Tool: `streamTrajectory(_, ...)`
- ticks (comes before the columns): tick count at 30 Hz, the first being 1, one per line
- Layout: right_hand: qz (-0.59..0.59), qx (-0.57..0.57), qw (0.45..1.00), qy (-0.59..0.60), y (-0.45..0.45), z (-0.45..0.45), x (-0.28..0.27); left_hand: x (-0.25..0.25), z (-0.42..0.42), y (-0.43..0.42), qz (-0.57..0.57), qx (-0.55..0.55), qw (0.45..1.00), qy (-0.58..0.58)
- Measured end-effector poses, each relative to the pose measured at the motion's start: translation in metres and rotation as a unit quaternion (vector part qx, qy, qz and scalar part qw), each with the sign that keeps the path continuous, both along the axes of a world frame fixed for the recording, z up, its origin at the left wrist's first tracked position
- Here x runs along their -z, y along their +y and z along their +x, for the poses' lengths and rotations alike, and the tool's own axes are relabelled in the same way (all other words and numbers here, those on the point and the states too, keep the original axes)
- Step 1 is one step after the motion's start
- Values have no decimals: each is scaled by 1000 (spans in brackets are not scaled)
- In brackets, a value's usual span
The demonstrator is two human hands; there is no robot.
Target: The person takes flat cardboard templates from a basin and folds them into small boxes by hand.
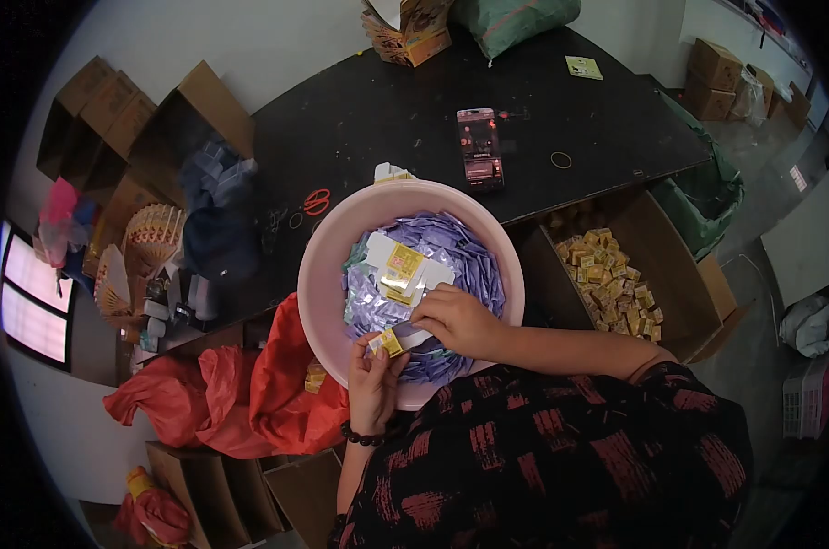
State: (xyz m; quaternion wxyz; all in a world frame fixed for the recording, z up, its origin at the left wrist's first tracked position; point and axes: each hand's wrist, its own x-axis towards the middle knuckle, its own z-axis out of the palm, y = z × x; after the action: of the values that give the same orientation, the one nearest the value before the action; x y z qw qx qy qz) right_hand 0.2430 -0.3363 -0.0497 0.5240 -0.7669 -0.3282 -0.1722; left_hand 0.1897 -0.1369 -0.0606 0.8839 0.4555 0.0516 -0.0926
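A pink basin in front of me is heaped with shiny purple sachets, with a few greenish ones at its left side. On the heap lies an unfolded yellow and white carton. My left hand is closed on a small yellow box over the near left part of the basin. My right hand pinches a sachet right at the box's end. Whether the sachet is partly inside the box I cannot tell.
A cardboard carton full of small yellow boxes stands at right. On the black table lie a phone, orange-handled scissors and a rubber band. Red plastic bags are at left.
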Motion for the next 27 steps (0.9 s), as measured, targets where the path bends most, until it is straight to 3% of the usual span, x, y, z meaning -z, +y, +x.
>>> streamTrajectory(5, 22, -10, 999, 39, 2, -6, -3, 1, -2, -6, 52, 3, 998, -42)
streamTrajectory(9, 6, 12, 1000, -7, 2, -5, 2, 0, -3, -7, 45, -4, 998, -46)
streamTrajectory(11, 10, 14, 1000, -4, 2, -4, 3, 2, -3, -6, 19, -3, 998, -56)
streamTrajectory(13, -88, -35, 996, 4, 0, -3, 6, -2, -4, -8, 11, 0, 998, -54)
streamTrajectory(21, -44, -25, 997, -61, 3, -14, -8, -4, -5, -13, -60, 12, 997, -49)
streamTrajectory(23, -43, -25, 996, -80, 4, -14, -6, -15, -7, -17, -109, 27, 993, 33)
streamTrajectory(27, -59, -45, 987, -140, 10, -19, -6, -5, -9, -5, -170, 91, 977, 91)
